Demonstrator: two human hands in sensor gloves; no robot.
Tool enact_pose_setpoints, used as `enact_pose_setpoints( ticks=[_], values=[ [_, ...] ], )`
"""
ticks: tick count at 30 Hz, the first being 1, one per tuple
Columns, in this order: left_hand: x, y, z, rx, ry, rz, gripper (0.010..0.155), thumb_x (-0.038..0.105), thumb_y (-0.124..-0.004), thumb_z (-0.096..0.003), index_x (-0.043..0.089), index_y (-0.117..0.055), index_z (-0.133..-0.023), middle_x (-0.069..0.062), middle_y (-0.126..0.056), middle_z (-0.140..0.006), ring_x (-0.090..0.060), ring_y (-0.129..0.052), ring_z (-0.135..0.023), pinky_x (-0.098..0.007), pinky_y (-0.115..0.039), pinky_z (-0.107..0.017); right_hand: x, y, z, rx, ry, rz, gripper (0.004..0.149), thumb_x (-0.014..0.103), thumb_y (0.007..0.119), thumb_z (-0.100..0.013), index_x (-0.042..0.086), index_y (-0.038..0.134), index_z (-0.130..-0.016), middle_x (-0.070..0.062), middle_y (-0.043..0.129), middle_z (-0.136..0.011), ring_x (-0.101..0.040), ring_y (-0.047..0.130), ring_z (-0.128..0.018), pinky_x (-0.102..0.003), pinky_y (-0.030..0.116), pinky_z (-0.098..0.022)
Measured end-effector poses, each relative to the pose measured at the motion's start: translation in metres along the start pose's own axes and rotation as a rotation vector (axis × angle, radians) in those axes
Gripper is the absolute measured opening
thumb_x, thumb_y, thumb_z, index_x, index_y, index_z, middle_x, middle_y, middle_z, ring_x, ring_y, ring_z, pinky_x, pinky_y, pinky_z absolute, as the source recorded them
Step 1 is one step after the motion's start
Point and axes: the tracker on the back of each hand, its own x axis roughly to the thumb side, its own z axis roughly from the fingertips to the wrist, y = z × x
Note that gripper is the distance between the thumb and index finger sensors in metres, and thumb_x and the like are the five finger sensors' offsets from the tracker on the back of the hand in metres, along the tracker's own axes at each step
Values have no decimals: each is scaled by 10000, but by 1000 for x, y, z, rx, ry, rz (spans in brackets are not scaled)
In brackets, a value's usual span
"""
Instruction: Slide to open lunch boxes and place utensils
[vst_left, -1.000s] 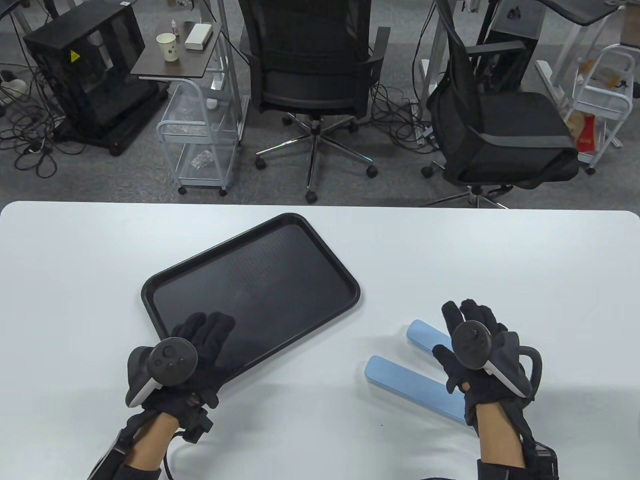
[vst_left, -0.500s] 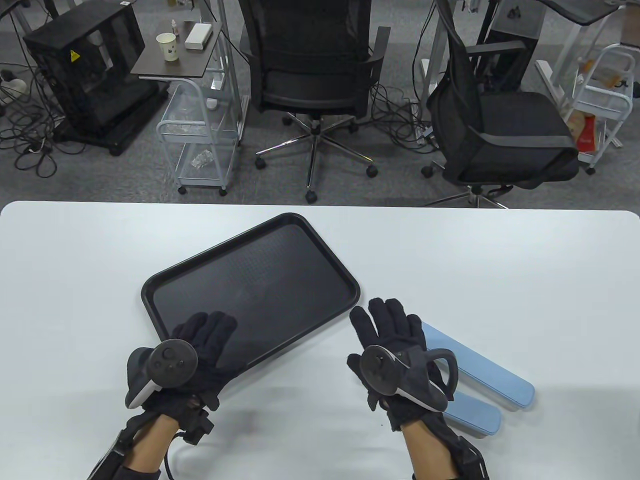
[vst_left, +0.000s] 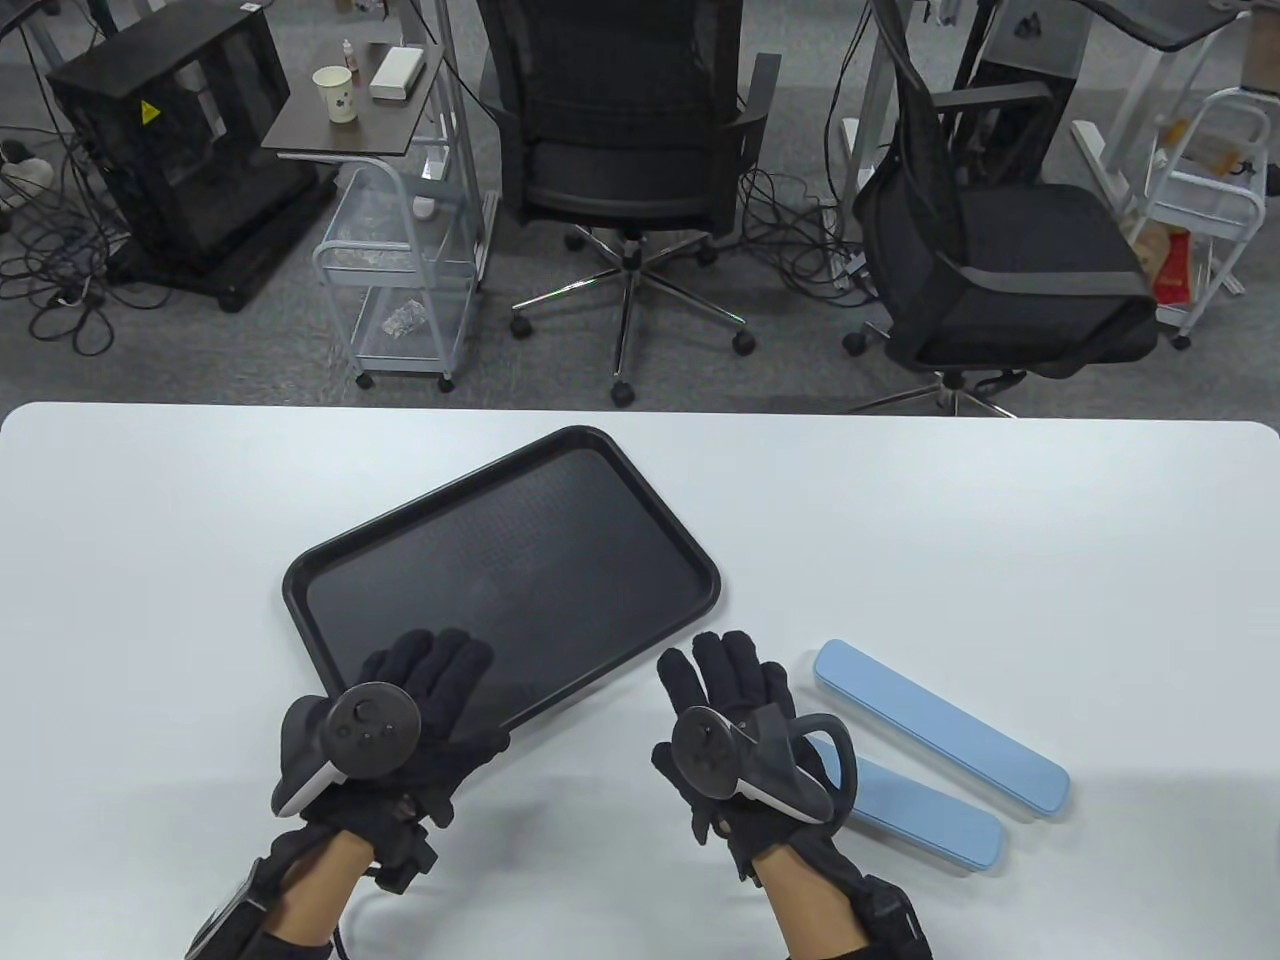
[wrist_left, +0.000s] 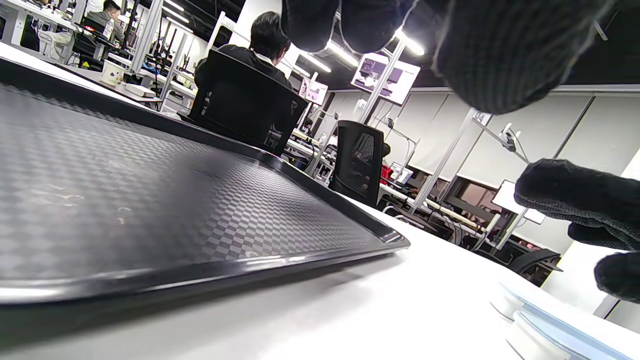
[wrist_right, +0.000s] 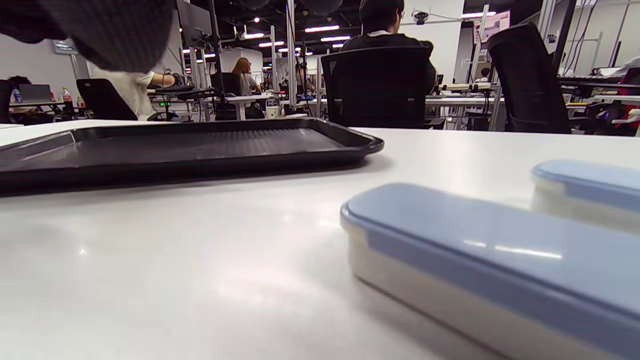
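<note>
blue lunch boxes (vst_left: 940, 727), two slim lidded cases, lie side by side on the table (vst_left: 1050, 540) at four o'clock from the black tray (vst_left: 640, 480). my right hand (vst_left: 735, 740) hovers open-fingered just left of the nearer one (vst_left: 925, 815), seemingly not touching; my left hand (vst_left: 420, 715), fingers spread, rests over the tray's near corner. risk: sliding a lid one-handed could skate the whole case across the slick tabletop.

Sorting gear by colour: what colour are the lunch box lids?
Light blue lids over cream bases, clearest in the right wrist view.
</note>
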Motion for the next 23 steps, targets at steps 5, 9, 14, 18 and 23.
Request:
enact_pose_setpoints(
  ticks=[5, 9, 14, 18, 23],
  values=[
    [1, -1, 0, -1, -3, 3, 812, 618, -781, -423, 302, -453, -1096, -3, -408, -1191, -365, -234, -1100, -584, -129, -740, 0, 4, 1, 14, -1, -19, 813, 571, 723, -486, 324, 254, -1102, -128, 152, -1158, -421, 167, -1095, -619, 309, -755],
    [0, -1, 0, 0, 1, 4, 813, 618, -781, -424, 302, -454, -1097, -4, -406, -1192, -366, -232, -1100, -583, -127, -740, -3, 5, 2, 17, 5, -27, 813, 571, 722, -485, 322, 252, -1101, -130, 148, -1155, -423, 166, -1092, -619, 307, -753],
    [0, -3, -1, -14, 9, -4, 811, 617, -781, -425, 304, -451, -1096, -2, -404, -1191, -365, -230, -1100, -583, -126, -740, -5, 4, 3, 19, 10, -41, 814, 570, 721, -486, 320, 251, -1101, -131, 145, -1154, -424, 165, -1090, -618, 306, -753],
    [0, -4, -1, -15, 14, -8, 810, 616, -782, -425, 305, -451, -1096, -2, -401, -1192, -365, -230, -1100, -583, -125, -740, -5, 4, 3, 23, 7, -44, 813, 571, 719, -487, 321, 249, -1101, -130, 145, -1154, -425, 166, -1090, -618, 306, -753],
    [-1, -4, -1, -20, 20, -12, 812, 616, -781, -426, 304, -448, -1097, 0, -401, -1192, -364, -230, -1100, -583, -123, -740, -4, 5, 3, 28, 5, -46, 813, 571, 719, -485, 320, 249, -1100, -130, 143, -1153, -427, 169, -1088, -619, 306, -752]
  ],
)
